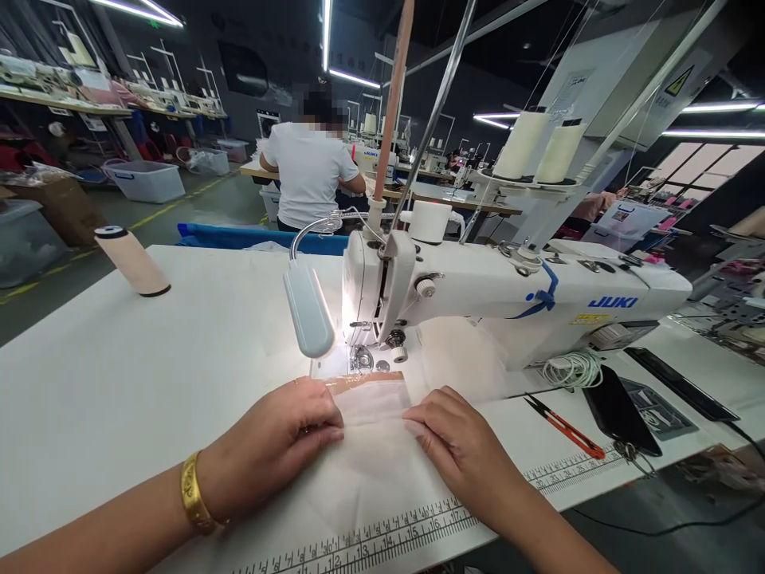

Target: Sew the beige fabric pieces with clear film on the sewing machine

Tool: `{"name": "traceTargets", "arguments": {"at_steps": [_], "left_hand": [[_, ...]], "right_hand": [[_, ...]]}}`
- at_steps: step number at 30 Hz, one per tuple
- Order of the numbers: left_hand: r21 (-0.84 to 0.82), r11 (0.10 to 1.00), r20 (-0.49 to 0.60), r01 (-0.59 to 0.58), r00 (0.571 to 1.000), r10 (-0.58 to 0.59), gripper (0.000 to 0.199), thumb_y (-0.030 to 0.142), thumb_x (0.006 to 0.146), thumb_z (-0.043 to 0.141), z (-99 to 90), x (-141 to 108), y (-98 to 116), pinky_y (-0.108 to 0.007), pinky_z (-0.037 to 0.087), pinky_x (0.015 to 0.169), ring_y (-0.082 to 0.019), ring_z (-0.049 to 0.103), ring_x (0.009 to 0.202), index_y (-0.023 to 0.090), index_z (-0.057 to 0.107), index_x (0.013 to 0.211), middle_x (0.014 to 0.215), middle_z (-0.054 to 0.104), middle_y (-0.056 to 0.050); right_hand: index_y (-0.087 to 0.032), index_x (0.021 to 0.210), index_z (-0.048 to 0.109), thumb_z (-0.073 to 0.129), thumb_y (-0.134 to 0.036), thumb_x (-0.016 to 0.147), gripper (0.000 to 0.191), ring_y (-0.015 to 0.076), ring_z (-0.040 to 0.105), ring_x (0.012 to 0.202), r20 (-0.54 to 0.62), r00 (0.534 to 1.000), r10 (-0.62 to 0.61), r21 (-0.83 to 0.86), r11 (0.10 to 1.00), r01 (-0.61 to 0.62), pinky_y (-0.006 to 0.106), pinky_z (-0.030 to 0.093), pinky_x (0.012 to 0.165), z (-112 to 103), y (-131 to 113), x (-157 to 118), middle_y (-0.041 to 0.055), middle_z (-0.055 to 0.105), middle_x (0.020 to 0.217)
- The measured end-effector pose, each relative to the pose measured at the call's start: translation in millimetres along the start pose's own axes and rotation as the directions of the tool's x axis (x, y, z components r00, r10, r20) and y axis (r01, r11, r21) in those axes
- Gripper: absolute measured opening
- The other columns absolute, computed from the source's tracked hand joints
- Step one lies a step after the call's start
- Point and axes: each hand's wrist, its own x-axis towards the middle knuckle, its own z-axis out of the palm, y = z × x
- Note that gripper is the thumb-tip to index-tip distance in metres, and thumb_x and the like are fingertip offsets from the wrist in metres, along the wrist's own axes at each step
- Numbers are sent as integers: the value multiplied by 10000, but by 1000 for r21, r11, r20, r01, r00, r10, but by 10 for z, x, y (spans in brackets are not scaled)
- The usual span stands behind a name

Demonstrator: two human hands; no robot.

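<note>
A sheer white fabric [374, 399] lies in front of the sewing machine's needle area, spread between my two hands. My left hand [287, 434], with a gold bangle [200, 494] at the wrist, pinches its left side. On the other side my right hand [457, 438] has thumb and fingertips closed on the fabric's right edge. Just beyond the cloth are the presser foot and needle plate [362, 359] of the white JUKI sewing machine [466, 279], lit by a small lamp [309, 311]. A brownish strip shows along the fabric's far edge.
Red-handled thread snips [565, 428], a black phone [621, 410] and coiled pale cord [572, 369] lie at the right. A peach thread cone [132, 261] stands at the left. Printed ruler markings [382, 546] run along the front edge. Ahead, a person in white [311, 171] sits.
</note>
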Motion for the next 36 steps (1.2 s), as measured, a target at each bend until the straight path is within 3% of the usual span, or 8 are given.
{"name": "traceTargets", "arguments": {"at_steps": [13, 16, 20, 23, 25, 30, 33, 36], "left_hand": [[-266, 917, 15, 298, 952, -306, 489, 557, 1057, 394, -110, 54, 80, -279, 460, 664, -170, 548, 695, 221, 524, 728, 761, 622, 11], [-224, 917, -77, 331, 932, -355, 483, 558, 1066, 402, -115, 45, 56, -290, 441, 617, -174, 537, 637, 225, 575, 763, 713, 617, 14], [-5, 997, -344, 78, 936, -75, 156, 341, 1043, 542, -96, -55, 95, -329, 487, 745, -210, 608, 821, 249, 661, 1086, 924, 668, -20], [43, 980, -138, -192, 971, 196, 219, 175, 981, 584, -31, -130, 169, -357, 474, 906, -226, 594, 1017, 287, 659, 1154, 1137, 672, -33], [31, 977, 4, -211, 977, 211, 195, 129, 954, 582, 28, -137, 187, -350, 461, 881, -213, 579, 970, 271, 667, 1057, 1115, 671, -21], [-43, 986, 33, -164, 986, 165, 219, 199, 1045, 521, 63, -46, 108, -319, 446, 835, -173, 576, 864, 219, 618, 850, 932, 662, 5], [-156, 987, 94, -28, 995, 43, 258, 313, 1041, 533, -17, 8, 100, -315, 458, 823, -178, 584, 833, 221, 631, 821, 850, 661, 13], [-309, 915, 142, 258, 964, -223, 385, 501, 1010, 518, -109, 62, 134, -294, 456, 698, -184, 569, 738, 219, 600, 761, 781, 644, 8]], "right_hand": [[-225, 801, 597, 527, -352, 1067, 303, 183, 544, 786, 56, 965, 257, 268, 927, -262, 304, 410, 720, -53, -116, 172, -5, 567, 808], [-225, 747, 536, 516, -386, 1053, 347, 165, 483, 709, 94, 931, 353, 293, 884, -365, 286, 376, 661, -36, -108, 245, -27, 512, 734], [-226, 737, 525, 528, -348, 1031, 318, 152, 425, 649, 84, 909, 409, 212, 884, -417, 272, 334, 605, 16, -79, 340, -49, 460, 672], [-226, 754, 558, 542, -296, 1020, 276, 154, 468, 650, 66, 912, 405, 139, 901, -410, 271, 349, 604, 62, -61, 385, -46, 524, 677], [-225, 753, 572, 545, -269, 1020, 273, 158, 493, 654, 52, 916, 398, 97, 911, -401, 275, 360, 610, 87, -56, 398, -41, 560, 685], [-223, 756, 589, 552, -225, 1028, 275, 169, 540, 678, 33, 930, 365, 43, 929, -367, 287, 393, 640, 108, -59, 388, -31, 608, 709], [-222, 756, 598, 562, -203, 1025, 272, 173, 553, 680, 35, 935, 352, 29, 935, -353, 296, 406, 645, 103, -57, 372, -27, 620, 716], [-223, 827, 626, 574, -165, 1010, 199, 196, 588, 747, 13, 950, 312, 1, 950, -312, 317, 448, 690, 107, -47, 349, -8, 642, 779]]}}
